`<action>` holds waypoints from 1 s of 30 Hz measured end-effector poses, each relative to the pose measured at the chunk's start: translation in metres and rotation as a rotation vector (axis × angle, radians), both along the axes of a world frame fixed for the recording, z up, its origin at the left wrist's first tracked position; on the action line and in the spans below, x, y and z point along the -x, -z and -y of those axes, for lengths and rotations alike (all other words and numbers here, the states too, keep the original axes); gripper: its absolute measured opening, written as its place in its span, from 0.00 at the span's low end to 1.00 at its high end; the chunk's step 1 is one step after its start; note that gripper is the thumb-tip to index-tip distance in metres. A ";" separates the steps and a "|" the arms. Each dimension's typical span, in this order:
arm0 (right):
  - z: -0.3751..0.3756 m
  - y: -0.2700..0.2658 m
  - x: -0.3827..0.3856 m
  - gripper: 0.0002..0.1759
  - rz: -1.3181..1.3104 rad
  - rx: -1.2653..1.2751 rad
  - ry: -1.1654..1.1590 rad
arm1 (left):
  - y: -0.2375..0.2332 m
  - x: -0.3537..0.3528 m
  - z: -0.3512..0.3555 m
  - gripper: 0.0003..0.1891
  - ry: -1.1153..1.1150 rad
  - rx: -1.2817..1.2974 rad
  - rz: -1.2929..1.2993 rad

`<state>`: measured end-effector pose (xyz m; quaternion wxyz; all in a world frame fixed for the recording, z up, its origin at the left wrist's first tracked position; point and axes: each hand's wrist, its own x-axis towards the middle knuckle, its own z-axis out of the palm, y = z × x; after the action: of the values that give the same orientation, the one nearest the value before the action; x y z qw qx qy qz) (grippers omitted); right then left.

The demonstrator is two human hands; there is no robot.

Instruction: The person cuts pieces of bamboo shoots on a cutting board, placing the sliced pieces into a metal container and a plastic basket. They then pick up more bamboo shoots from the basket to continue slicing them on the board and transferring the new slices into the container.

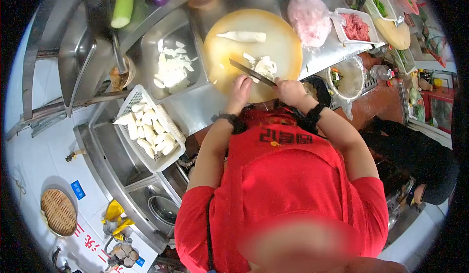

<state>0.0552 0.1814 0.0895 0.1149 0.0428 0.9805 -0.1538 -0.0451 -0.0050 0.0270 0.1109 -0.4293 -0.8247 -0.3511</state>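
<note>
Forearms forward, left hand palm down, right hand nearby in a closed grip.

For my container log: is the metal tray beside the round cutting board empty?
No, partly filled: white slices lie in the metal tray, with bare metal showing around them.

The right grip holds a knife beside white slices on a board.

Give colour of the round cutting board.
The cutting board has a cream middle and a yellowish rim, best seen in the head view.
</note>
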 end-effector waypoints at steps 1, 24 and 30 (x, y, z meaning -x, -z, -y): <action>0.000 -0.007 -0.001 0.14 0.022 0.008 -0.008 | -0.001 -0.002 0.003 0.07 0.012 0.010 0.014; 0.002 -0.010 0.003 0.16 0.001 0.032 0.006 | -0.003 -0.002 -0.001 0.06 0.004 -0.008 0.019; 0.000 -0.033 -0.002 0.17 0.060 0.059 0.030 | 0.005 -0.003 -0.001 0.06 -0.009 -0.079 0.007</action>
<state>0.0576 0.1812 0.1225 0.1434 0.0586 0.9708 -0.1832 -0.0424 -0.0044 0.0223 0.1264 -0.4193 -0.8125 -0.3847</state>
